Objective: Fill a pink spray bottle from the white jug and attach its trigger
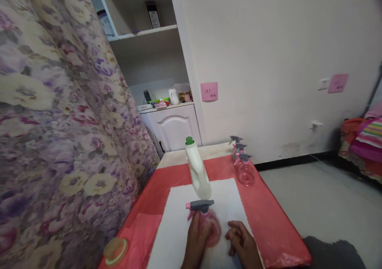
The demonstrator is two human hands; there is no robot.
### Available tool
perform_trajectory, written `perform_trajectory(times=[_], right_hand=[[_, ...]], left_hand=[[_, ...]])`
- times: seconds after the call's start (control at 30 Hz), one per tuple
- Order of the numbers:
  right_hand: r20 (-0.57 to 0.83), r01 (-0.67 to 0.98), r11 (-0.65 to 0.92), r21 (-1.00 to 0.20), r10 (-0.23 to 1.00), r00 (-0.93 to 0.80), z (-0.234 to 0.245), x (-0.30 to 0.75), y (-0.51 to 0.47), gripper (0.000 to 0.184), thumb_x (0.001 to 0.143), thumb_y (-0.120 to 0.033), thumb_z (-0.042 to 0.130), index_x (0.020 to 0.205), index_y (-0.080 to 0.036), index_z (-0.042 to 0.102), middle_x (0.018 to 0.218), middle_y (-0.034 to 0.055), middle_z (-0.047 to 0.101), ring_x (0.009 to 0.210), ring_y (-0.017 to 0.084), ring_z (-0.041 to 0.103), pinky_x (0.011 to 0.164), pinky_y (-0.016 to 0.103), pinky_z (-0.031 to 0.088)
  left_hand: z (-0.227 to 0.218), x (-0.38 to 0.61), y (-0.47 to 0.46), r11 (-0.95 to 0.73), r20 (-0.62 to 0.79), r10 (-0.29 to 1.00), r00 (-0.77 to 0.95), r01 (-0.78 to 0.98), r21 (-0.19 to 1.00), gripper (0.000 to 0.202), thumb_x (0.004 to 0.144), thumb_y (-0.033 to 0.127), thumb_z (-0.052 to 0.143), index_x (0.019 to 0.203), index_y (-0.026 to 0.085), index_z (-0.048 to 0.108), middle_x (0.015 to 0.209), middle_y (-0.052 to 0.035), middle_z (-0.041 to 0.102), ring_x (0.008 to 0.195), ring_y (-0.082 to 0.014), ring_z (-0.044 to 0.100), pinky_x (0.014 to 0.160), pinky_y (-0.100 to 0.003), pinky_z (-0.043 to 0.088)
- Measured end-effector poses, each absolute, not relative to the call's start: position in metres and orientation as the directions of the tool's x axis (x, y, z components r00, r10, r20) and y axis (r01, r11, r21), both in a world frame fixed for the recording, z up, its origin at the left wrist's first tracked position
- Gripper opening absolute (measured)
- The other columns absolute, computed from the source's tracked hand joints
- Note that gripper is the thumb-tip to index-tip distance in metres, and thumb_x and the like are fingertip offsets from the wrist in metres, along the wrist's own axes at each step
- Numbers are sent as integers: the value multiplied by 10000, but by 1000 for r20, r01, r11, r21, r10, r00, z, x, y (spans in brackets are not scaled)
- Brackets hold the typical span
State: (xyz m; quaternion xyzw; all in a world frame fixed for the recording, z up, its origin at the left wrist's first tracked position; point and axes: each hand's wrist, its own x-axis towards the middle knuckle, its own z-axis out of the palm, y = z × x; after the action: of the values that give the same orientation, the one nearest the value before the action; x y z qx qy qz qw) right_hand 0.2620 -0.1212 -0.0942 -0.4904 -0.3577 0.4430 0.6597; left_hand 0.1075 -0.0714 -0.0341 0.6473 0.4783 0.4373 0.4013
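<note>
The fingers of the left hand (197, 237) grip the spray bottle (216, 225) over the white sheet (171, 229). The right hand (243, 243), fingers half-curled and unloaded, is at the sheet's right side.

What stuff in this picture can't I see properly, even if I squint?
In the head view:
Part of the held spray bottle: covered by the left hand.
Lower parts of the farther spray bottles: mostly behind the nearest standing bottle.
Print on the shelf box: too small.
Writing on the right-hand pink note: blurred.
The dark shape, lower right: cut off by the bottom edge.
</note>
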Motion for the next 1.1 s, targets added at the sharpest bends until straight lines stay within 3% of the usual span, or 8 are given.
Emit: perform_trajectory(times=[0.13, 0.27, 0.33, 0.43, 0.53, 0.6, 0.83, 1.1], right_hand=[[156, 61, 144, -988, 931, 330, -99, 264, -124, 332, 788, -469, 628, 993, -210, 668, 769, 22, 689, 621, 186, 622, 598, 299, 503], [122, 167, 86, -982, 968, 221, -103, 271, -124, 316, 766, -402, 624, 1015, -215, 679, 815, 30, 715, 677, 210, 641, 674, 326, 520], [121, 146, 82, -986, 951, 284, -102, 271, -124, 316, 773, -412, 605, 1009, -213, 674, 810, 32, 709, 695, 217, 649, 681, 332, 522], [140, 162, 89, -983, 932, 334, -96, 268, -124, 340, 748, -381, 646, 1042, -210, 653, 941, 67, 715, 843, 250, 675, 784, 360, 535], [209, 244, 137, -960, 931, 299, -88, 257, -120, 495, 698, -309, 715, 1168, -208, 595, 1173, 104, 664, 1081, 290, 630, 961, 409, 500], [275, 292, 178, -939, 902, 332, -85, 245, -114, 627, 666, -264, 730, 1256, -205, 529, 1271, 114, 609, 1208, 312, 560, 1063, 448, 437], [351, 339, 232, -912, 869, 350, -83, 203, -96, 889, 595, -195, 751, 1404, -224, 383, 1358, 94, 531, 1297, 322, 492, 1128, 454, 372], [302, 336, 173, -926, 874, 381, -79, 199, -90, 799, 610, -206, 695, 1358, -184, 414, 1337, 121, 558, 1286, 330, 510, 1117, 459, 387]], left_hand=[[-54, 87, -74, -187, 151, 980, 127, 356, 916, 753, 742, 445, 692, 1400, 162, 459, 1475, -164, 511, 1405, -333, 409, 1178, -500, 292], [-74, 48, -76, -334, 259, 942, 214, 507, 795, 610, 880, 416, 540, 1452, 239, 417, 1562, -84, 408, 1445, -263, 351, 1193, -472, 298], [-89, 24, -71, -374, 338, 922, 190, 664, 647, 530, 920, 405, 471, 1425, 245, 463, 1520, -82, 472, 1401, -253, 428, 1158, -475, 368], [-117, -3, -60, -394, 498, 842, 206, 865, 309, 487, 914, 404, 490, 1359, 216, 543, 1436, -103, 567, 1332, -277, 515, 1069, -498, 465], [-134, -12, -54, -413, 597, 728, 338, 911, -12, 489, 895, 423, 542, 1346, 235, 553, 1411, -89, 594, 1291, -275, 557, 1029, -472, 480], [-135, -10, -55, -407, 637, 663, 393, 904, -134, 489, 893, 422, 553, 1345, 238, 551, 1399, -79, 607, 1267, -261, 577, 1024, -444, 467], [-121, -1, -66, -387, 669, 611, 423, 897, -213, 478, 901, 413, 544, 1322, 189, 566, 1367, -95, 632, 1239, -262, 594, 1032, -418, 422], [-126, 0, -61, -391, 669, 637, 383, 908, -147, 473, 903, 428, 529, 1310, 194, 581, 1365, -98, 632, 1246, -275, 587, 1041, -441, 417]])
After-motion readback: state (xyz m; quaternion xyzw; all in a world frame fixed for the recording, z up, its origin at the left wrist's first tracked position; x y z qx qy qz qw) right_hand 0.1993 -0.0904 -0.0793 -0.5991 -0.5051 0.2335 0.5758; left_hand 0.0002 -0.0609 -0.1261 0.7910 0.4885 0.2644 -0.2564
